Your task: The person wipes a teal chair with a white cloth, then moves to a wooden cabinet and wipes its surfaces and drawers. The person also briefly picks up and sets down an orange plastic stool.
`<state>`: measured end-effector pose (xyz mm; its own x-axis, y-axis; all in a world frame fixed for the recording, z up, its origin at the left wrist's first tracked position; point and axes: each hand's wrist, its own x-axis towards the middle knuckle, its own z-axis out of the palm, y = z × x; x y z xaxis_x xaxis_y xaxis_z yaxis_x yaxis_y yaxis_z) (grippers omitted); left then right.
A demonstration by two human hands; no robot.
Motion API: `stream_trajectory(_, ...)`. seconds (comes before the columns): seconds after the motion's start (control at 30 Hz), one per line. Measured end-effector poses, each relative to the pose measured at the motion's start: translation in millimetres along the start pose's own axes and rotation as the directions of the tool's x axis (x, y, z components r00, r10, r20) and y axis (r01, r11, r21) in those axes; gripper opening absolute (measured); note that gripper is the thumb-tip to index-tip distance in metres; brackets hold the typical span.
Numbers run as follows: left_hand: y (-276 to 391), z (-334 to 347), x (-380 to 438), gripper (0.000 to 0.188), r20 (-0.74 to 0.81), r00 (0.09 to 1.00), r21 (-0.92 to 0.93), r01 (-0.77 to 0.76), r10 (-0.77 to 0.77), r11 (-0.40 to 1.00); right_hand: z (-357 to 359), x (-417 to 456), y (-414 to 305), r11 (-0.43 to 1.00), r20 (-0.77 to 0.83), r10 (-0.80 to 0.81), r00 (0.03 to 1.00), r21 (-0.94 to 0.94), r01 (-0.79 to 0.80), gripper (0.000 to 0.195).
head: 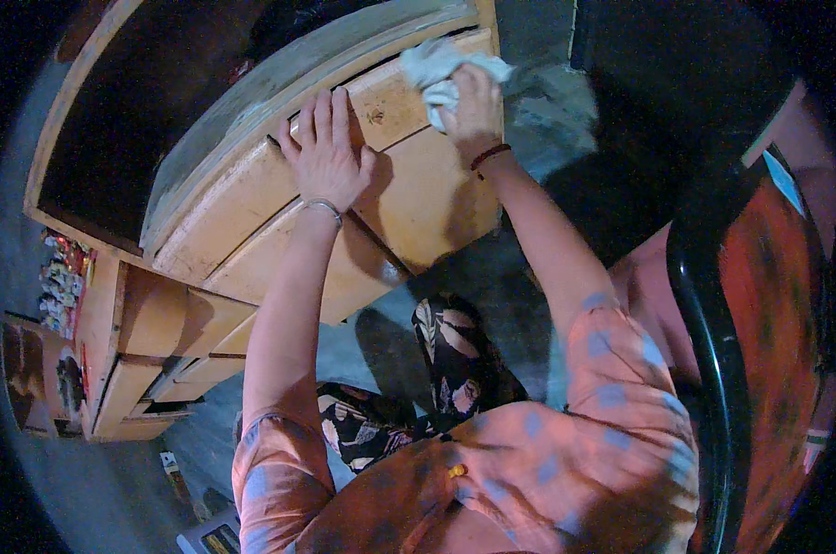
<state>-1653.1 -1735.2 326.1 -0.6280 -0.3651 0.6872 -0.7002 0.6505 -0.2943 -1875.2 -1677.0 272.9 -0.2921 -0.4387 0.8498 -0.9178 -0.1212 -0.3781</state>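
Before me stands a worn yellow wooden cabinet [418,201] with drawer fronts above door panels and dark gaps between them. My left hand [331,156], with a bangle at its wrist, rests spread over the upper edge of a drawer front. It holds nothing. To its right, my right hand [470,104] has a crumpled pale cloth [435,69] in its fingers and presses it on the right drawer front near the cabinet's corner. A dark red band circles that wrist. The cloth looks slightly blurred.
A greyish ledge [203,152] runs along the cabinet top, with a wood-framed dark recess behind. At left is another wooden unit [154,311] with small colourful items [64,284] on it. A brush-like object [175,478] lies lower left. A curved black frame with red fabric [764,332] stands at right.
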Motion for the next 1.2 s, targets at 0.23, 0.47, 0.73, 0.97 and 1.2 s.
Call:
stream_trajectory(0.23,4,-10,1,0.088,0.020,1.000,-0.029,-0.001,0.002,1.000,46,-15,-78,0.924,-0.248,0.382,0.890,0.090,-0.372,0.058)
stream_trajectory(0.47,-11,-29,10,0.080,0.104,0.994,-0.152,0.041,-0.025,0.988,6,-7,-71,0.988,0.232,-0.141,0.962,-0.036,0.153,0.037)
stream_trajectory(0.73,-22,-24,41,0.047,0.295,0.932,-0.160,0.264,-0.209,0.951,-34,102,-74,0.947,0.535,-0.150,0.832,-0.165,0.276,0.047)
stream_trajectory(0.97,-10,-61,25,0.041,0.278,0.960,-0.340,0.120,-0.022,0.933,-69,75,-69,0.976,0.450,-0.139,0.882,-0.090,0.199,0.041)
stream_trajectory(1.2,4,-61,-9,0.033,0.034,0.991,-0.442,0.129,-0.127,0.888,-50,29,-113,0.965,0.227,-0.262,0.938,0.093,0.247,0.026)
